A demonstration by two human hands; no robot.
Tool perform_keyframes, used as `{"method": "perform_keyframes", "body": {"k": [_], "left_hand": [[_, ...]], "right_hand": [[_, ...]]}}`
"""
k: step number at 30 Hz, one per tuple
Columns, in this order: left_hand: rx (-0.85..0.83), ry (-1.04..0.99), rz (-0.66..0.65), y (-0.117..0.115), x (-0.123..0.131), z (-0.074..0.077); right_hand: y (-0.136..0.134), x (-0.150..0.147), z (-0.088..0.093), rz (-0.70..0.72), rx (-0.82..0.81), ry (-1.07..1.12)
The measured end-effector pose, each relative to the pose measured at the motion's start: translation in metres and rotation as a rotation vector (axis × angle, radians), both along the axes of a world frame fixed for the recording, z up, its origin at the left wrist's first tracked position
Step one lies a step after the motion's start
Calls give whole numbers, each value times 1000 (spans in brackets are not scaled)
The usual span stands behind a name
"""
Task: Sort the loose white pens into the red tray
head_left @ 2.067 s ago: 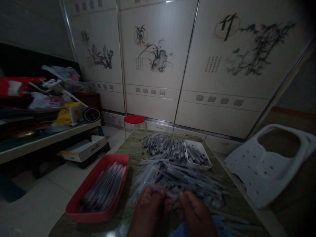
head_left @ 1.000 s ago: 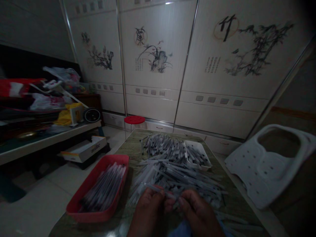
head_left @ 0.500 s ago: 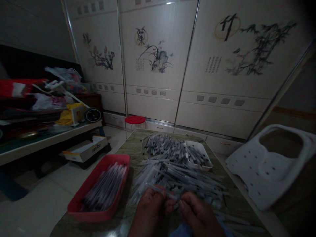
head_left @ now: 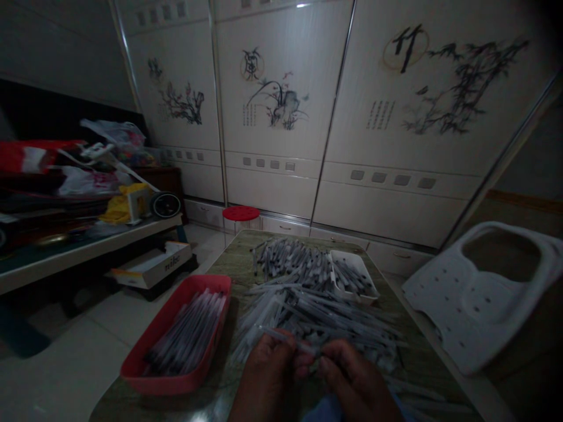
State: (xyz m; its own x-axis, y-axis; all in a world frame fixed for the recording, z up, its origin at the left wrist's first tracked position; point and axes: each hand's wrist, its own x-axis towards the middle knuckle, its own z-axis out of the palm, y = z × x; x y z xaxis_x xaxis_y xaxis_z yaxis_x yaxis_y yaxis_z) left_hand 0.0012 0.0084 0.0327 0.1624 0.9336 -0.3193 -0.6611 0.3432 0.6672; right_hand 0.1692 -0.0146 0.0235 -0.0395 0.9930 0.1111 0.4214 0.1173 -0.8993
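Observation:
Both my hands meet at the near edge of a small green table [head_left: 229, 255]. My left hand [head_left: 264, 375] is closed around a thin clear pen tube [head_left: 275, 335] that sticks out to the upper left. My right hand [head_left: 352, 381] pinches the same tube's other end, fingertips touching the left hand's. Just beyond them lies a big loose pile of clear pen tubes [head_left: 316, 316]. A second heap of darker pen parts [head_left: 290, 261] lies farther back.
A red tray [head_left: 145, 363] of finished pens sits at the table's left edge. A small white tray [head_left: 372, 293] of parts is at the back right. A white plastic chair [head_left: 484, 305] stands right, a red stool [head_left: 240, 213] behind, a cluttered bench [head_left: 88, 234] left.
Hardly anything has moved. My fingers shift slightly on the tube, and the view drifts a little to the left.

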Motion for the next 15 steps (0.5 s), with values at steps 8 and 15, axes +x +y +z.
{"method": "perform_keyframes", "body": {"k": [8, 15], "left_hand": [[56, 49, -20, -1, -1, -5], [10, -10, -5, 0, 1, -5]], "right_hand": [[0, 3, -4, 86, -149, 207], [-1, 0, 6, 81, -258, 293]]}}
